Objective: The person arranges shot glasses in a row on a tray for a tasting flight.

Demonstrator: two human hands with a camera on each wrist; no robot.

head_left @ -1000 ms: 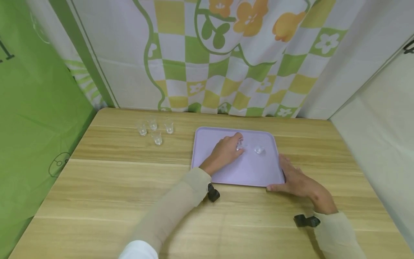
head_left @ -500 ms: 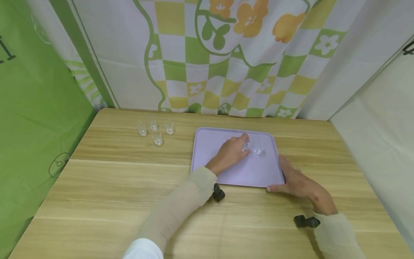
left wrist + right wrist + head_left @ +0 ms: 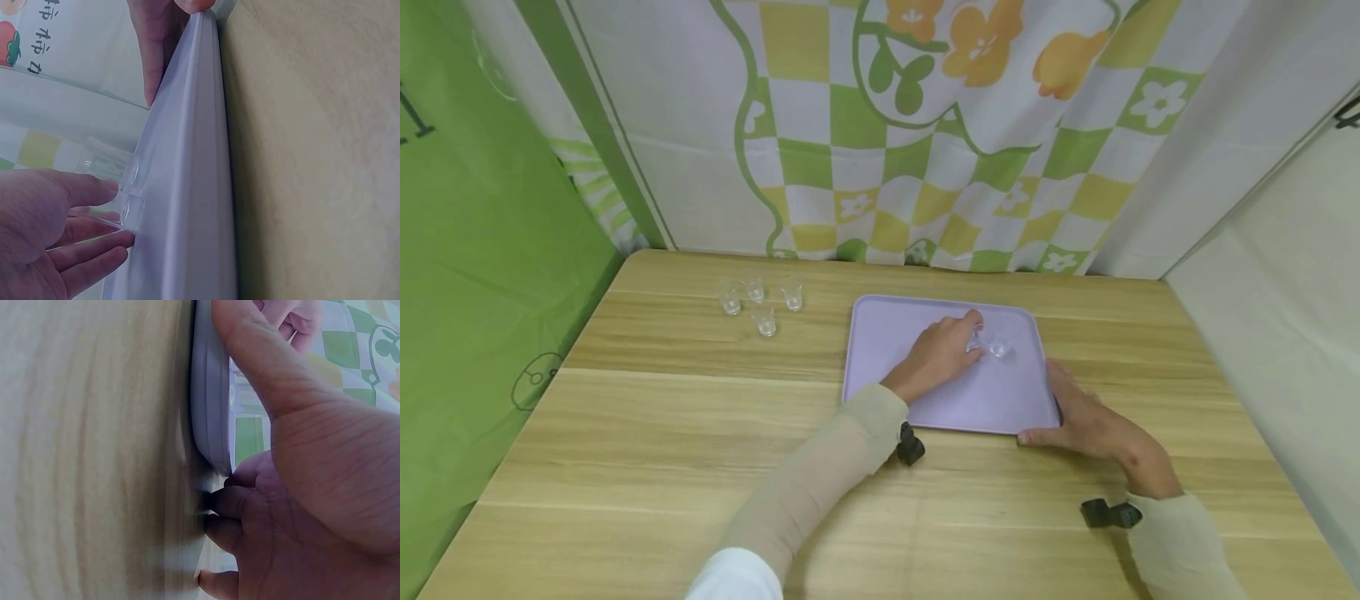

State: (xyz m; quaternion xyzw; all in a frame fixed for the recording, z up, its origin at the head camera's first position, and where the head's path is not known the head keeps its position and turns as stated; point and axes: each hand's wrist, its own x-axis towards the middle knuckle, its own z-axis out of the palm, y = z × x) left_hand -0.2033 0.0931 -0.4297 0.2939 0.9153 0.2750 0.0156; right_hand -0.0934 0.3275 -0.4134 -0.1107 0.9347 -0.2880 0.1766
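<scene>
A lilac tray lies on the table, right of its middle. Over it, my left hand holds a small clear shot glass between thumb and fingers. A second clear shot glass stands on the tray just to the right of the held one. In the left wrist view, the held glass has its base right at the tray surface. My right hand grips the tray's near right corner, its thumb along the front edge and its fingers along the right side.
Several more clear shot glasses stand in a group at the back left of the wooden table. A patterned curtain hangs behind the back edge. Green cloth borders the left side, pale cloth the right.
My left hand has moved a little to the right across the tray with its shot glass, closing up to the standing one. My right hand and the tray keep their places.
</scene>
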